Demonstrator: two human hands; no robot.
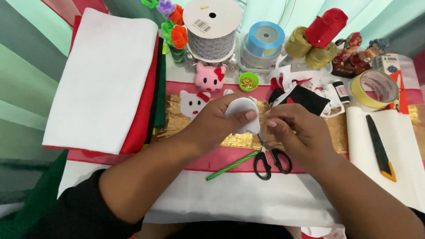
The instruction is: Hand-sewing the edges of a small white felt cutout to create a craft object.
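At the centre of the frame the left hand (217, 117) pinches a small white felt piece (242, 114), its grip clenched on it with the thumb laid across the front. The right hand (294, 128) sits just beside it, fingertips drawn together at the piece's right edge; whether its grip holds anything thin there, I cannot tell. Below the hands, black-handled scissors (271, 160) lie on the surface, with a green stick (231, 166) just left of them. Under the hands runs a band of gold foil (177, 119), and on it, left of the felt piece, rests a white cat face with a red bow (193, 102). A pink cat face (209, 77) lies above that, near a small green cup of gold beads (248, 81). A stack of white and red felt sheets (104, 77) fills the upper left. At the right edge lie a roll of yellow tape (373, 89) and a black and yellow utility knife (380, 148)
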